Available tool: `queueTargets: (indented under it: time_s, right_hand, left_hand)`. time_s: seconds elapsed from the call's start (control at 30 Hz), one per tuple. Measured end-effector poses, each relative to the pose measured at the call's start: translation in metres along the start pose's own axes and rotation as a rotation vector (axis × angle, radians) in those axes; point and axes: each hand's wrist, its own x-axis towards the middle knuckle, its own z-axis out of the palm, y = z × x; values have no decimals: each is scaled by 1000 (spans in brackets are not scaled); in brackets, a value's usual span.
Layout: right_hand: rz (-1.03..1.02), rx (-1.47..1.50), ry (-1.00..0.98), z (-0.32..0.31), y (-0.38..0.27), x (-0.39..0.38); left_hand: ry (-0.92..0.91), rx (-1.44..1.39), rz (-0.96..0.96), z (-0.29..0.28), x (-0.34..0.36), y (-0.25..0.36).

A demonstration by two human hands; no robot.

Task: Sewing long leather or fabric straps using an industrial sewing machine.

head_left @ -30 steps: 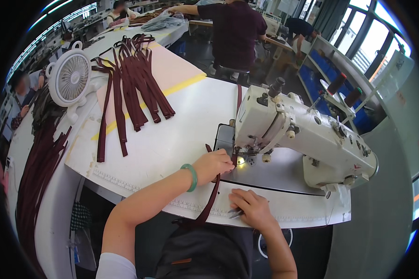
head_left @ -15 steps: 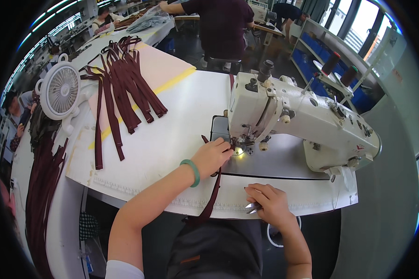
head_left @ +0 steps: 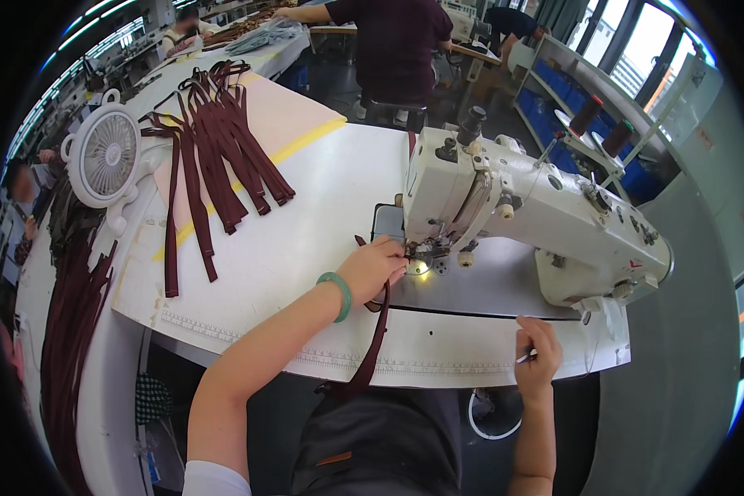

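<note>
My left hand (head_left: 372, 266), with a green bangle at its wrist, is closed on a maroon fabric strap (head_left: 378, 341) at the needle area of a white sewing machine (head_left: 471, 194). The strap hangs from under my fingers over the table's front edge toward my lap. Its exact spot under the presser foot is hidden by my fingers. My right hand (head_left: 539, 351) is above the front edge of the table, right of the needle, curled round small metal thread snips (head_left: 527, 357). Only a bit of their blade shows. A lamp lights the needle plate.
Several maroon straps (head_left: 223, 157) lie on a pink and yellow sheet (head_left: 293, 120) at the left. A white fan (head_left: 107, 157) and a longer strap bundle (head_left: 66, 347) are farther left. Thread cones (head_left: 587, 114) stand behind the machine. A dark speck (head_left: 431, 333) lies on the white table (head_left: 306, 198).
My right hand has moved right, away from the strap, with the snips in it. A dark speck now shows on the table where it was. My left hand stays at the needle.
</note>
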Motion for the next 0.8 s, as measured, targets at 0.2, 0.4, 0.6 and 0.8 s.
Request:
queueTargets:
  time_s: [0.2, 0.4, 0.6, 0.8]
  right_hand:
    - [417, 349, 813, -77, 78, 61]
    - [470, 163, 939, -162, 210, 97]
    - [771, -635, 512, -204, 310, 99]
    - [688, -509, 374, -246, 379, 79]
  left_hand:
    - [6, -32, -38, -12, 20, -33]
    - [-67, -12, 77, -5, 28, -37]
    - [-85, 10, 49, -7, 25, -37]
    - [-79, -8, 66, -4, 29, -38]
